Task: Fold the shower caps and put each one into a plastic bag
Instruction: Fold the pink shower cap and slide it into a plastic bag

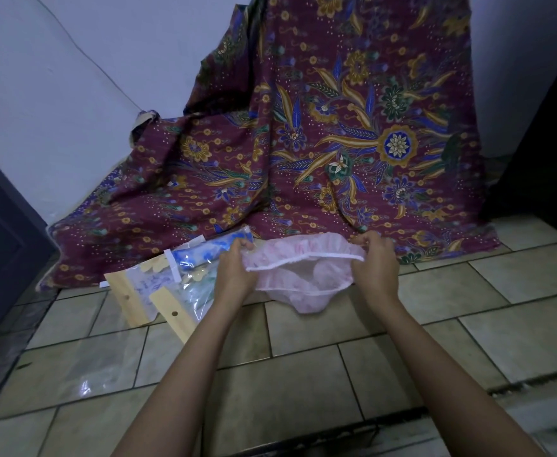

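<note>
A pale pink shower cap (298,275) with a frilled elastic rim hangs stretched between my two hands above the tiled floor. My left hand (237,268) pinches the rim at its left end, and my right hand (374,262) pinches the rim at its right end. The cap's crown sags below and touches the tiles. To the left lie clear plastic bags with tan card headers (158,291), overlapping each other. One bag holds a blue flowered cap (211,249), lying partly on the patterned cloth.
A maroon batik cloth (320,143) drapes down the wall and spreads over the floor behind my hands. A loose clear plastic sheet (82,367) lies on the tiles at the lower left. A dark door (3,245) stands at the left.
</note>
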Tool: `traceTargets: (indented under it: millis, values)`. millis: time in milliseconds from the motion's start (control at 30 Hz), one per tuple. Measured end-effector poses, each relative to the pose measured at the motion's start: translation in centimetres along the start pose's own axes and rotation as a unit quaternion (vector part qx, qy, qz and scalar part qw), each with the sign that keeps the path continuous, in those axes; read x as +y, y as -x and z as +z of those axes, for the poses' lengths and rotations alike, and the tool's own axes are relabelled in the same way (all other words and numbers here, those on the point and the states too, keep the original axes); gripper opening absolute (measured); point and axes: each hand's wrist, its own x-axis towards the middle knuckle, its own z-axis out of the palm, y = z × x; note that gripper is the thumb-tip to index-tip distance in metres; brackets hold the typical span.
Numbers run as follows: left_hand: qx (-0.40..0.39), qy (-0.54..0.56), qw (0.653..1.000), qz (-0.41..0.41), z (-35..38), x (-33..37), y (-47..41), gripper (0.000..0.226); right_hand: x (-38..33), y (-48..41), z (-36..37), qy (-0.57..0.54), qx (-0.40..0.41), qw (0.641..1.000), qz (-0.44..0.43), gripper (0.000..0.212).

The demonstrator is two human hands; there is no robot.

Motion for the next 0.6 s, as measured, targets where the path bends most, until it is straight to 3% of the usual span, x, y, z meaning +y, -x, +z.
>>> traceTargets:
  millis: [100, 233, 267, 333, 400, 433, 533, 600]
  values:
    - [-0.025, -0.113, 0.993, -0.02, -0.1, 0.4, 0.3, 0.046, -0.2, 0.4, -0.4, 0.02, 0.011, 0.999, -0.029, 0.028]
    - [-0.226, -0.185, 0.956, 0.014, -0.8, 1.6, 0.3, 0.08, -0.5, 0.6, 0.0, -0.038, -0.003, 0.994, -0.102, 0.028]
    - [-0.267, -0.156, 0.951, 0.022, -1.1, 1.9, 0.3, 0.092, -0.5, 0.6, 0.0, -0.06, -0.009, 0.991, -0.116, 0.03]
    - [-0.308, 0.005, 0.951, -0.017, -1.8, 3.2, 0.6, 0.101, -0.7, 0.6, -0.1, -0.1, -0.031, 0.985, -0.134, 0.033]
    - [-0.279, 0.186, 0.936, -0.104, -1.8, 4.1, 0.4, 0.087, -1.0, 0.6, -0.2, -0.147, -0.066, 0.976, -0.145, 0.036]
    - [-0.265, 0.223, 0.929, -0.131, -1.7, 4.5, 0.2, 0.079, -1.3, 0.8, -0.4, -0.185, -0.095, 0.968, -0.142, 0.038]
    - [-0.272, 0.197, 0.936, -0.109, -1.2, 4.8, 0.2, 0.062, -2.1, 1.5, -0.9, -0.339, -0.202, 0.913, -0.099, 0.041]
    - [-0.279, 0.207, 0.932, -0.107, -0.8, 4.9, 0.6, 0.048, -2.4, 1.9, -0.6, -0.382, -0.21, 0.897, -0.076, 0.04]
